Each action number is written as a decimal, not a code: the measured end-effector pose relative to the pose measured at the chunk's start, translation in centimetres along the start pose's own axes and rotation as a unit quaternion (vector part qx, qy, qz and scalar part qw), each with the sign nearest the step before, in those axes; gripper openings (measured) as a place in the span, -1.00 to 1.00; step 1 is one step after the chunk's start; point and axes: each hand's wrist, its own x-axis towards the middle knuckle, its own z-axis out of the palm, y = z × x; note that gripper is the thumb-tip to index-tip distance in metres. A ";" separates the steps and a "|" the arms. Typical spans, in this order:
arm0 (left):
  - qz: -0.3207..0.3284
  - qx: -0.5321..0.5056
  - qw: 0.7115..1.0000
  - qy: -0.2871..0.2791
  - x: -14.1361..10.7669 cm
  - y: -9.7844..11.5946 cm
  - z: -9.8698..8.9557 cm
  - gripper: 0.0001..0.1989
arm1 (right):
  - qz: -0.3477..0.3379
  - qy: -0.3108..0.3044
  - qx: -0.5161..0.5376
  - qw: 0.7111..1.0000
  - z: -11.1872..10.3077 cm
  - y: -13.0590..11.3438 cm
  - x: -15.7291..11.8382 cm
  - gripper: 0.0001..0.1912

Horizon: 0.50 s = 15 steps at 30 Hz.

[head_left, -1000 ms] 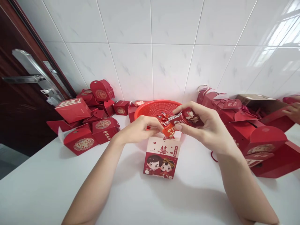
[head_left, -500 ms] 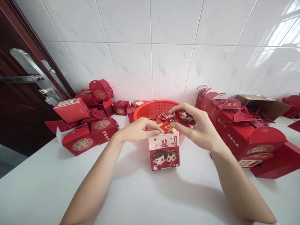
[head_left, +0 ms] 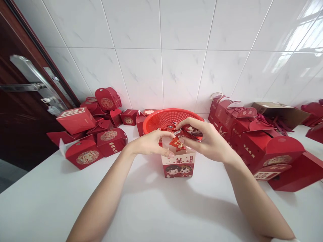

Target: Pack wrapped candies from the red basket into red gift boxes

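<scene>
My R hand [head_left: 208, 139] pinched wrapped candy [head_left: 177, 143] above the box [head_left: 178, 167]; L hand [head_left: 148, 144] sat half-open at the box's L rim, contact unclear. Slow lowering, w/ box steady, suited it.

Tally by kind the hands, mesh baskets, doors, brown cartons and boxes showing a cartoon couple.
Hands: 2 (left hand, right hand)
Red mesh basket: 1
Dark door: 1
Brown carton: 1
Cartoon-couple box: 1
Total: 6
Other red boxes overlap too much to count.
</scene>
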 end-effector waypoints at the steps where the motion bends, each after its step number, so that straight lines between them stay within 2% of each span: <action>1: 0.001 0.006 1.000 0.002 0.0 0.0 0.0 -0.43 | 0.000 -0.008 -0.004 1.000 0.1 0.2 0.0 -0.83; 9: -0.012 0.023 1.000 0.000 -0.1 0.0 -0.1 -0.47 | 0.002 -0.008 -0.021 1.000 0.0 0.6 0.2 -0.83; 15: -0.006 0.029 1.000 0.007 -0.1 0.2 -0.1 -0.42 | 0.006 -0.061 -0.042 0.997 -0.2 0.5 0.2 -0.81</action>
